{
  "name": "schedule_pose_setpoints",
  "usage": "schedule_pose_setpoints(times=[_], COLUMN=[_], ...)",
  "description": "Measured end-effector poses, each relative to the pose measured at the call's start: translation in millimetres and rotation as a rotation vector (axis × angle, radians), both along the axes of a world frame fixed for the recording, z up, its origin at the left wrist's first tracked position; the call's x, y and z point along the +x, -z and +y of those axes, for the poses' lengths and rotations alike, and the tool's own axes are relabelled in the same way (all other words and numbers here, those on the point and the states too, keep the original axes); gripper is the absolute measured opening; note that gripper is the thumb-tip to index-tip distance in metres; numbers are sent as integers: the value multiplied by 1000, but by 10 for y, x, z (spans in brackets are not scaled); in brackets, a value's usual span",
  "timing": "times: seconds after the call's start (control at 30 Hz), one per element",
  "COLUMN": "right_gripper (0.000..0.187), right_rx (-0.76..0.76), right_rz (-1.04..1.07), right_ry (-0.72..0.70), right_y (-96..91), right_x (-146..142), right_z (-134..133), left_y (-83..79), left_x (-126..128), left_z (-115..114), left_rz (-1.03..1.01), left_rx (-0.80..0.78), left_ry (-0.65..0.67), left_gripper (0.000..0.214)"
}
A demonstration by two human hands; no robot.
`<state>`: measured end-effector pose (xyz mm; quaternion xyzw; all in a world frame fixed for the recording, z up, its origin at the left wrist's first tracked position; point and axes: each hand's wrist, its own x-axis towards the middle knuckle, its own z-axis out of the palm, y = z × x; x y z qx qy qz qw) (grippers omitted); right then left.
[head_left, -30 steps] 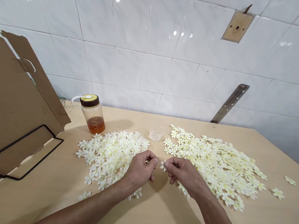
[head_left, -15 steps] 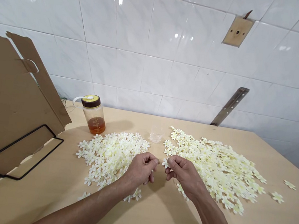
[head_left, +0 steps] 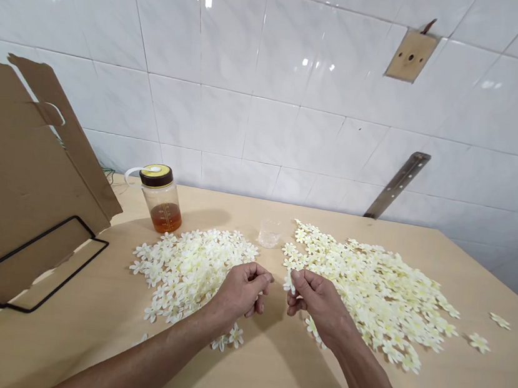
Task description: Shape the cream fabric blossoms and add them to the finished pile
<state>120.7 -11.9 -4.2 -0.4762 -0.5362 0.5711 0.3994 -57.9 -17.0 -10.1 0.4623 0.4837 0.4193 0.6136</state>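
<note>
Between the thumb and forefinger of my right hand (head_left: 319, 299) is a small white artificial flower (head_left: 289, 282), its petals facing left. My left hand (head_left: 244, 290) is closed in a pinch a short way to the left; whatever sits between its fingertips, if anything, is too small to make out. Beneath and beside the left hand spreads a pile of white flowers (head_left: 188, 267). A wider pile of pale yellow-white flowers (head_left: 383, 291) lies around and beyond the right hand. Behind the hands, between both piles, stands a small clear plastic cup (head_left: 270, 234).
A bottle (head_left: 166, 208) with amber liquid stands behind the left pile. Brown cardboard (head_left: 27, 191) leans at the left, with a black wire frame (head_left: 32, 309) against it. Two loose flowers (head_left: 479, 342) lie far right. A tiled wall (head_left: 231, 115) backs the table (head_left: 265, 377).
The flower in my right hand has tilted and now shows more edge-on. My left hand has shifted very slightly left, still pinched. The piles look the same.
</note>
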Motion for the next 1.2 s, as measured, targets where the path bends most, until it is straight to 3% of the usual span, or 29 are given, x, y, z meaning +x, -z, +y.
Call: schedule_pose_setpoints(times=[0.17,0.37,0.5,0.67,0.9,1.07,1.2], right_gripper=[46,47,49,52,51,49,47], right_rx=[-28,-11,-24,-62,-73,-78,-59], right_rz=[19,-57,-104,-126,-129,-184,-176], right_ry=[20,-81,-111,-72,-19,18,-30], right_y=[-11,-43,9,74,24,21,75], right_x=[-37,-71,-70,-58,-69,-88,-121], right_z=[-19,-44,-44,-25,-23,-24,-49], left_y=[-26,-42,-47,-35,-92,-102,-92], left_x=[7,1,-14,-37,-128,-152,-158], left_z=[-19,-41,-35,12,108,128,133], left_rz=[-23,-139,-197,-228,-307,-314,-309], left_rx=[-30,-80,-102,-144,-114,-98,-84], left_ry=[36,101,138,74,-62,-67,-63], left_gripper=[22,42,35,32,35,34,34])
